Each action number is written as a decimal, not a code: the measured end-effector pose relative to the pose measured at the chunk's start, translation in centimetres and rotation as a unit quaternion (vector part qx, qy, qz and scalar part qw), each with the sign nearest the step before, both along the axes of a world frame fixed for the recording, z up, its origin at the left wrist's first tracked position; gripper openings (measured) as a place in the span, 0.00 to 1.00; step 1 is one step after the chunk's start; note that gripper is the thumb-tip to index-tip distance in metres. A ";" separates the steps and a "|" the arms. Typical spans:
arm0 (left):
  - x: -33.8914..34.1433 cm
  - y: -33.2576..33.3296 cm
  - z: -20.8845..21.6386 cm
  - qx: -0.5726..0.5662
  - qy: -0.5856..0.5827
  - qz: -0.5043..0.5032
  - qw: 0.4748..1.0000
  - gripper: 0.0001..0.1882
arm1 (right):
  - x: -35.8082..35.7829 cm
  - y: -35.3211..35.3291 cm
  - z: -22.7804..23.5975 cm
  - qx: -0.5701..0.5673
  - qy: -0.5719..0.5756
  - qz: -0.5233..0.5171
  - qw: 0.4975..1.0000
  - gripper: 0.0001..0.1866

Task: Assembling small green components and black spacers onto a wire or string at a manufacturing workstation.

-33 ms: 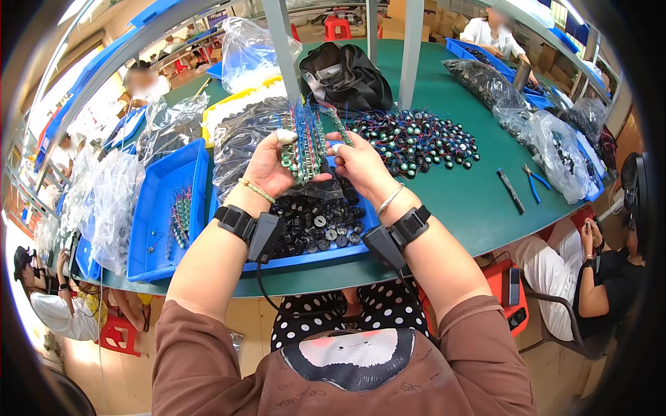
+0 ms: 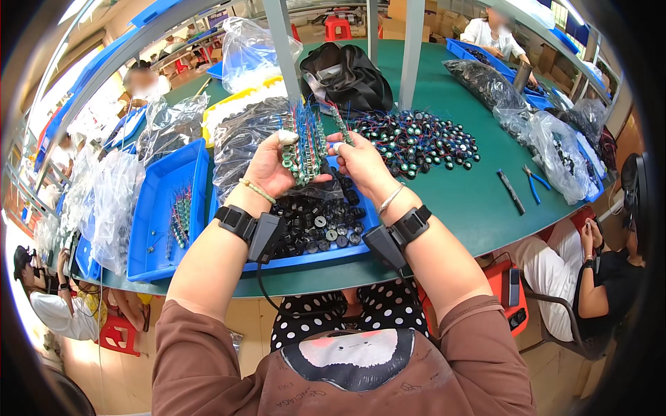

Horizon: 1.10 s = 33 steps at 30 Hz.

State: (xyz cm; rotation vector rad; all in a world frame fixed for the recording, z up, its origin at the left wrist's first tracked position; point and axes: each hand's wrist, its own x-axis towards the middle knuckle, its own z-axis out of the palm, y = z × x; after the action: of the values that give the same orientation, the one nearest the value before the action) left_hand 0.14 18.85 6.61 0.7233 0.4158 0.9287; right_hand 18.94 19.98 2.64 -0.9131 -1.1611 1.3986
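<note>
My left hand (image 2: pixel 272 166) is closed round a bundle of green circuit board strips (image 2: pixel 303 156) with thin blue and red wires standing up from them. Its thumb wears a white cover. Beside the bundle, my right hand (image 2: pixel 359 161) pinches a single narrow circuit board strip (image 2: pixel 340 123), also wired. Both hands are above a blue tray (image 2: pixel 316 261) that holds many round black plastic parts (image 2: pixel 320 229). Right of the hands, a pile of round black parts with green faces and wires (image 2: pixel 416 142) lies on the green table (image 2: pixel 444 215).
Left of me, a second blue tray (image 2: pixel 149 236) holds a few wired boards (image 2: pixel 182 218). A black marker-like stick (image 2: pixel 510 191) and blue-handled pliers (image 2: pixel 537 183) lie at right. Grey posts (image 2: pixel 411 55) rise behind the hands, near a black bag (image 2: pixel 347 76). Other people sit around.
The strip in my right hand stands slightly more upright, its upper end shifted a little to the right. Everything else looks the same.
</note>
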 end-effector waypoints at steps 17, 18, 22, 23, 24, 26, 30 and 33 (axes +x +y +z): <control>4.2 1.4 -0.4 0.099 0.206 0.184 0.956 0.19 | 0.4 -1.5 0.4 0.129 -0.463 -0.169 0.861 0.12; 4.6 1.5 -0.1 0.090 0.226 0.173 0.955 0.30 | 0.2 -1.8 0.1 0.136 -0.498 -0.172 0.839 0.13; 5.3 0.6 0.9 0.070 0.273 0.185 0.941 0.48 | 0.2 -2.7 0.5 0.160 -0.587 -0.156 0.778 0.19; 5.1 0.1 1.7 0.070 0.272 0.186 0.941 0.48 | 0.5 -2.8 0.6 0.177 -0.600 -0.148 0.766 0.20; 5.3 -0.8 2.8 0.049 0.296 0.162 0.940 0.48 | 1.1 -3.0 1.2 0.170 -0.610 -0.128 0.763 0.22; 5.3 -1.0 3.2 0.018 0.310 0.147 0.939 0.43 | 1.9 -2.9 1.4 0.176 -0.634 -0.092 0.747 0.23; 3.2 -1.3 3.6 0.039 0.355 0.078 0.931 0.32 | 2.3 -2.9 3.7 0.163 -0.686 0.016 0.709 0.22; 0.6 -1.8 3.9 0.118 0.329 0.054 0.935 0.28 | 3.5 -1.3 4.1 0.232 -0.698 0.042 0.676 0.15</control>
State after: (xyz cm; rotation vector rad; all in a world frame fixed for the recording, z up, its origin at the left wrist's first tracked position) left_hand 0.78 17.06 10.48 1.2469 0.9533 0.8281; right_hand 22.46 18.70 6.72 -1.5668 -2.5327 0.1151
